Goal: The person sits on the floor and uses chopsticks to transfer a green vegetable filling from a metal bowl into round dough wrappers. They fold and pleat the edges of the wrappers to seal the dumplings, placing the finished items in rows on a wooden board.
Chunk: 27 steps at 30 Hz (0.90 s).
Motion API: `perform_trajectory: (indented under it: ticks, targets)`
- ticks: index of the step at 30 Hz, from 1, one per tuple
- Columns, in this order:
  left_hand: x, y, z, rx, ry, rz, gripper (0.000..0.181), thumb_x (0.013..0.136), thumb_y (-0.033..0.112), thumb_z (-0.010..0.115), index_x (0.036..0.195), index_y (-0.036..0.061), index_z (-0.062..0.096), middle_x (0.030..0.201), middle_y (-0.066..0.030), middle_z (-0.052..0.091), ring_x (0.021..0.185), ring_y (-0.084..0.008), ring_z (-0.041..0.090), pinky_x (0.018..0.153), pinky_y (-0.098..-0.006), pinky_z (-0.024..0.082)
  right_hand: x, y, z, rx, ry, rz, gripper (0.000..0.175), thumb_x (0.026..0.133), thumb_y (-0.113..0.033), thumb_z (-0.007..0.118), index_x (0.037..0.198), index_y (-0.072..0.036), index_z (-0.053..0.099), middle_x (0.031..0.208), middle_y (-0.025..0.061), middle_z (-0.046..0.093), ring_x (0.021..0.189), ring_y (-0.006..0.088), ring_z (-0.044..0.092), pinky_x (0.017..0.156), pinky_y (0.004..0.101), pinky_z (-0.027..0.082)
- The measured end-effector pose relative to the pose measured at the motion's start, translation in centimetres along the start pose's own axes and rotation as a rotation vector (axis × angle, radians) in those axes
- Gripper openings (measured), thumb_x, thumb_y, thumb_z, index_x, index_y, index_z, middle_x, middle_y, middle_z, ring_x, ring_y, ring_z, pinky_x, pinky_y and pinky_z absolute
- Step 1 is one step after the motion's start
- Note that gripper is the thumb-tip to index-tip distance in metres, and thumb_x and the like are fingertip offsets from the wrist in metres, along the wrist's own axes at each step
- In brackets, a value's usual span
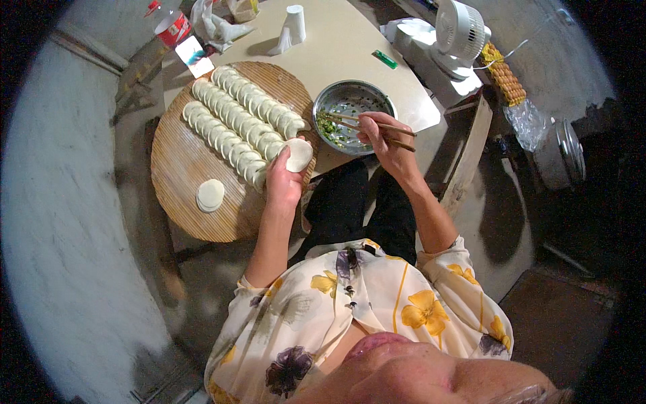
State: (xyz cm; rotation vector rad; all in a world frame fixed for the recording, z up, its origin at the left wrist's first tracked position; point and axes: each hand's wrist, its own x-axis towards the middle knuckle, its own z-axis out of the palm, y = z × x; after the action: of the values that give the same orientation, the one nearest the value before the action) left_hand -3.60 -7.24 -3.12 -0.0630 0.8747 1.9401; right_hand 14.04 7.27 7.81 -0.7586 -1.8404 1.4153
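Note:
My left hand (285, 184) holds a round dumpling wrapper (299, 155) over the right edge of a round ribbed board (174, 166). In my right hand (391, 149) is a pair of wooden chopsticks (404, 130), their tips down inside a metal bowl (356, 86). Chopped green filling (330, 134) clings to the bowl's bottom and left side. Several folded dumplings (237, 118) lie overlapping in three slanted rows on the board. A small stack of wrappers (210, 195) rests near the board's lower left.
On the pale table (343, 35) stand a paper roll (294, 25), a plastic bag (214, 25) and a green packet (385, 59). A bottle (173, 28) and a lit phone screen (195, 56) are beyond the board. At right are a white fan (458, 30) and a wooden plank (469, 151).

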Motion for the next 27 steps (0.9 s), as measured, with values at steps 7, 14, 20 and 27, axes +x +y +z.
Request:
perform_trajectory:
  ticks: [7,14,20,27]
  targets:
    - [0.3,-0.7,0.3,-0.046,-0.027,0.049,0.032,0.101,0.015,0.050,0.125,-0.0047,0.058,0.121,-0.0162,0.065,0.109,-0.0267,0.065,0.093,-0.0380,0.054,-1.4,2.3,1.1,-0.063,0.033,-0.135,0.021,0.099,-0.015,0.059,0.105,0.003,0.068,0.085,0.0100,0.070,0.076,0.0153,0.069,0.066,0.0278,0.056]
    - [0.6,-1.5,1.0,-0.012,-0.015,0.044,0.038,0.101,0.019,0.047,0.130,-0.0053,0.053,0.128,-0.0182,0.062,0.117,-0.0283,0.061,0.097,-0.0411,0.053,-2.2,2.5,0.5,0.000,0.107,-0.118,0.020,0.098,-0.013,0.061,0.107,0.004,0.068,0.086,0.0108,0.070,0.074,0.0144,0.068,0.063,0.0268,0.055]
    - [0.6,-1.4,1.9,-0.042,-0.008,0.034,0.031,0.100,0.016,0.050,0.122,-0.0048,0.059,0.119,-0.0157,0.066,0.107,-0.0263,0.066,0.092,-0.0390,0.055,-2.2,4.7,1.0,-0.059,0.083,-0.194,0.017,0.098,-0.011,0.060,0.104,0.003,0.068,0.085,0.0126,0.069,0.076,0.0169,0.069,0.063,0.0291,0.055]
    - [0.7,-1.5,1.0,0.000,-0.003,0.065,0.031,0.100,0.015,0.051,0.122,-0.0049,0.059,0.120,-0.0162,0.066,0.108,-0.0266,0.065,0.092,-0.0391,0.055,-1.5,3.5,1.6,-0.014,0.121,-0.187,0.018,0.097,-0.013,0.061,0.103,0.003,0.068,0.087,0.0154,0.069,0.075,0.0210,0.070,0.065,0.0307,0.055]
